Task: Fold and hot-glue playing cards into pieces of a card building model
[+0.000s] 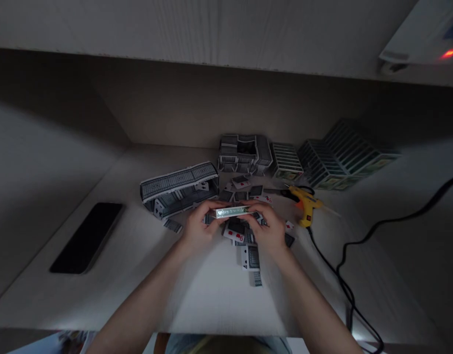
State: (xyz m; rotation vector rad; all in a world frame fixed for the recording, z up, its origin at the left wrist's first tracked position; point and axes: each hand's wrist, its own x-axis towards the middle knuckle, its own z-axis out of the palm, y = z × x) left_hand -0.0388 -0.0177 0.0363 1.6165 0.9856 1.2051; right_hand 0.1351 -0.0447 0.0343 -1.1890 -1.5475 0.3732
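Near the middle of the desk, my left hand (200,227) and my right hand (266,227) grip the two ends of a small flat card box (232,212), its narrow shiny edge facing me. Loose playing cards (251,258) lie scattered beneath and around my hands, some face up. Behind my left hand stands a long hollow structure made of cards (180,181). A yellow glue gun (306,204) lies to the right of my right hand, its cord trailing toward the front right.
A black phone (87,238) lies on the left of the desk (212,305). Another card structure (244,153) and several stacked card boxes (344,155) stand along the back. A black cable (396,219) crosses the right side. A shelf (212,34) overhangs the desk.
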